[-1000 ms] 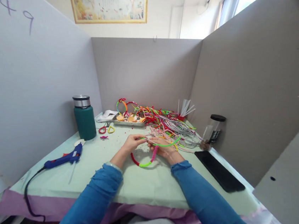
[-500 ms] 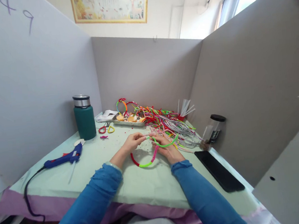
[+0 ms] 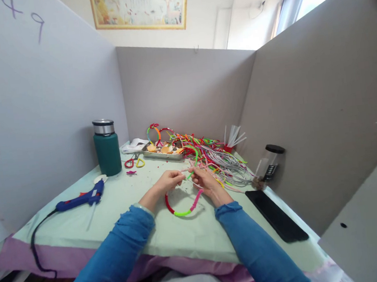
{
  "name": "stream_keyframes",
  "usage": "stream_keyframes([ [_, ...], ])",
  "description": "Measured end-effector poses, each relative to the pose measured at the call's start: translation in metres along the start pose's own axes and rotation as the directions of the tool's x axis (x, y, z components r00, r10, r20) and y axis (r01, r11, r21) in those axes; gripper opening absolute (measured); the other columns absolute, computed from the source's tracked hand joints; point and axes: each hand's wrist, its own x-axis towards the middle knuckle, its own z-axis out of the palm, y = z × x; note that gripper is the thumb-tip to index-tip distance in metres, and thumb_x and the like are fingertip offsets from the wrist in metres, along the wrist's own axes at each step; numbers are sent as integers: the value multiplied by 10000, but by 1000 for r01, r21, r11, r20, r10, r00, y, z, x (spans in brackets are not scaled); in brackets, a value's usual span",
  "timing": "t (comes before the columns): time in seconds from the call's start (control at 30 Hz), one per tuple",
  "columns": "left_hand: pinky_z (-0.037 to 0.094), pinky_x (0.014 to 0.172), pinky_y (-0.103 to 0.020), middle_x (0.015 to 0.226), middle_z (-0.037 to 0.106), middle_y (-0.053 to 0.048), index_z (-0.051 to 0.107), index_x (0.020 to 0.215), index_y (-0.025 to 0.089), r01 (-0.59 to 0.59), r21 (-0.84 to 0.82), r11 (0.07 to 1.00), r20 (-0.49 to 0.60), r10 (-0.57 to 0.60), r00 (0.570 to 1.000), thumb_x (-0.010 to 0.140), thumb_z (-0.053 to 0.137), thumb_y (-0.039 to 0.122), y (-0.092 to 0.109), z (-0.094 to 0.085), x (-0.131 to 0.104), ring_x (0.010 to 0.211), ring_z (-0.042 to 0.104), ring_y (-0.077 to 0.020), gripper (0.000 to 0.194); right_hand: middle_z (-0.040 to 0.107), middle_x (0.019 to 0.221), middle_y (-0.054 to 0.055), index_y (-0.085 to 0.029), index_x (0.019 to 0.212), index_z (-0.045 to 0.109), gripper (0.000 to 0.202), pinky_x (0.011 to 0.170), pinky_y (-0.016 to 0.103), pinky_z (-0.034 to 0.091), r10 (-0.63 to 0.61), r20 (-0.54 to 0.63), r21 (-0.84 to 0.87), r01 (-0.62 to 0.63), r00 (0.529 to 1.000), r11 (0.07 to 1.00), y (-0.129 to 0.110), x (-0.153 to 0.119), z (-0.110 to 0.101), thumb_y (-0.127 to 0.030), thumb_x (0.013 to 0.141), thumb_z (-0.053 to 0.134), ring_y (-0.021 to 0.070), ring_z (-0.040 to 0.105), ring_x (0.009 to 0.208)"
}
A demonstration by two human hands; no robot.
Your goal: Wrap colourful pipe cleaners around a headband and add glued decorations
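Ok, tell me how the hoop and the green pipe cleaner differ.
The hoop shows red, lime and pink sections, while the green pipe cleaner is a single colour. The hoop's coloured part arcs toward the person; the green pipe cleaner's long free end reaches away, beyond the right hand. Both are curved.

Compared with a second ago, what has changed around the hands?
The green strip, which reached rightward across the right hand, now points away from the person, toward the pile of strips. The coloured ring dipped slightly toward the person. The left hand stayed nearly in place; the glue gun and green bottle haven't moved.
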Motion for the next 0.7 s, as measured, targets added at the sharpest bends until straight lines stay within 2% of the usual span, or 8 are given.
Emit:
stream_keyframes([
  [0.1, 93, 365, -216, 489, 427, 57, 493, 633, 150, 18, -48, 999, 82, -14, 997, 664, 649, 560, -3, -1, 0, 338, 209, -13, 440, 574, 591, -23, -162, 764, 636, 244, 378, 183, 243, 49, -26, 74, -47, 998, 996, 0, 2, -1, -362, 659, 729, 51, 404, 430],
  [0.23, 78, 355, -222, 474, 395, 65, 490, 641, 154, 57, -60, 997, 141, -48, 989, 683, 640, 555, -4, -3, -1, 332, 187, -14, 431, 600, 607, -17, -160, 724, 617, 228, 381, 172, 268, 41, -35, 85, -38, 999, 996, 0, 1, 1, -318, 632, 753, 49, 428, 437],
  [0.37, 80, 352, -223, 452, 352, 76, 480, 642, 161, 88, -52, 995, 161, -78, 984, 691, 623, 576, -3, -2, -2, 334, 172, -21, 441, 632, 639, -12, -162, 747, 632, 240, 403, 173, 309, 10, -52, 69, -6, 999, 998, -1, 0, 2, -319, 622, 762, 55, 456, 454],
  [0.57, 93, 351, -209, 535, 444, 57, 447, 669, 165, 132, -39, 991, 191, -122, 974, 659, 637, 597, -3, -2, -1, 344, 188, -9, 472, 666, 685, 7, -164, 816, 664, 289, 448, 180, 348, -42, 6, 19, 42, 999, 999, 1, 1, 2, -366, 631, 757, 67, 501, 496],
  [0.7, 86, 345, -207, 557, 461, 62, 444, 721, 178, 136, -36, 990, 190, -127, 973, 671, 638, 567, -3, -1, -2, 323, 210, -12, 438, 681, 739, 20, -174, 854, 683, 303, 505, 192, 371, -94, 37, -71, 97, 995, 993, 1, -1, 6, -403, 660, 731, 79, 530, 558],
])
